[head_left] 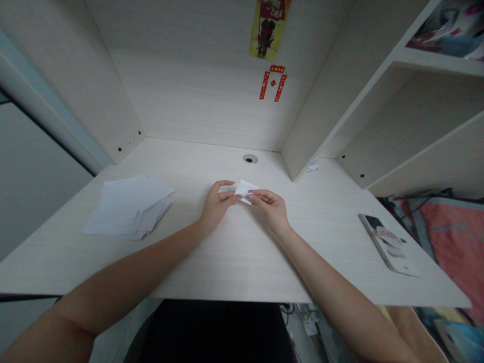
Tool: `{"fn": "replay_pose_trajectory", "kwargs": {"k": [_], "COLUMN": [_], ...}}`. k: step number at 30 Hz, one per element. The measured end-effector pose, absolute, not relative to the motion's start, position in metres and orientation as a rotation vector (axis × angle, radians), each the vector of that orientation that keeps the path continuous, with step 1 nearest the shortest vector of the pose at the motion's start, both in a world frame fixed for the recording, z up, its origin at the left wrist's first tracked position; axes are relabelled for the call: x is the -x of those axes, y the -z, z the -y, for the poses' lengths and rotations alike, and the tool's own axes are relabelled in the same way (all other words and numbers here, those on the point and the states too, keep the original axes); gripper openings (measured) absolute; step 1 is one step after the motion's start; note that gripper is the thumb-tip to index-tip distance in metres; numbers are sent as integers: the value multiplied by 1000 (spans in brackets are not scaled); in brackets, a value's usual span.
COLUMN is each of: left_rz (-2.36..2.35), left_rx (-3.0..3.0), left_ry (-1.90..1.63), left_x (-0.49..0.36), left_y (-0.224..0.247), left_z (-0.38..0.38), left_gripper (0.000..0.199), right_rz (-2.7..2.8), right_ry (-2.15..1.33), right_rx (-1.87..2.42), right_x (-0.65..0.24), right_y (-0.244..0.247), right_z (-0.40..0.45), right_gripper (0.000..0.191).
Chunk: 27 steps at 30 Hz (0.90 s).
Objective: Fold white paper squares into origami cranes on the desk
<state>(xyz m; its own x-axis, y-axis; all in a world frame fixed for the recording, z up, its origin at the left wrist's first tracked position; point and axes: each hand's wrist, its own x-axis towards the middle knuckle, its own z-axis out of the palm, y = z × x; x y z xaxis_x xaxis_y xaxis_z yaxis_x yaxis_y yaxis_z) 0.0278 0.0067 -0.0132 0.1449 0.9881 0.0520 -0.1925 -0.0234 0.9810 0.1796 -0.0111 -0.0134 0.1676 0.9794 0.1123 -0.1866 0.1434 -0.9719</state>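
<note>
Here the small white paper (244, 186) was between the left hand (215, 205) and the right hand (275, 210), over the counter (230, 267), neither hand nearer; each grip was pinched on its near part, its long axis hard to tell.

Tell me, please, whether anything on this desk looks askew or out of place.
Only slightly: the paper stack at the left of the desk lies unevenly fanned, its edges misaligned. I see nothing spilled.

Home-like study corner, pale desk (234, 267), built-in shelving (350, 96), red decorations (273, 82) on the back panel (189, 91)
</note>
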Motion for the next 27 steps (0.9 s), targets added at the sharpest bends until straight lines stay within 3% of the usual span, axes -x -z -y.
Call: {"fn": "replay_pose_trajectory", "kwargs": {"k": [8, 27], "left_rz": [-958, -986], "left_rx": [-1197, -1198], "left_ry": [-1173, -1121], "left_x": [-29, -29], "left_y": [16, 13], "left_z": [-8, -7], "left_gripper": [42, 52], "right_rz": [1036, 997], "right_ry": [-1055, -1091], "right_rx": [1034, 1083], "right_x": [-182, -185], "right_y": [14, 19], "right_z": [10, 7], "right_gripper": [30, 32]}}
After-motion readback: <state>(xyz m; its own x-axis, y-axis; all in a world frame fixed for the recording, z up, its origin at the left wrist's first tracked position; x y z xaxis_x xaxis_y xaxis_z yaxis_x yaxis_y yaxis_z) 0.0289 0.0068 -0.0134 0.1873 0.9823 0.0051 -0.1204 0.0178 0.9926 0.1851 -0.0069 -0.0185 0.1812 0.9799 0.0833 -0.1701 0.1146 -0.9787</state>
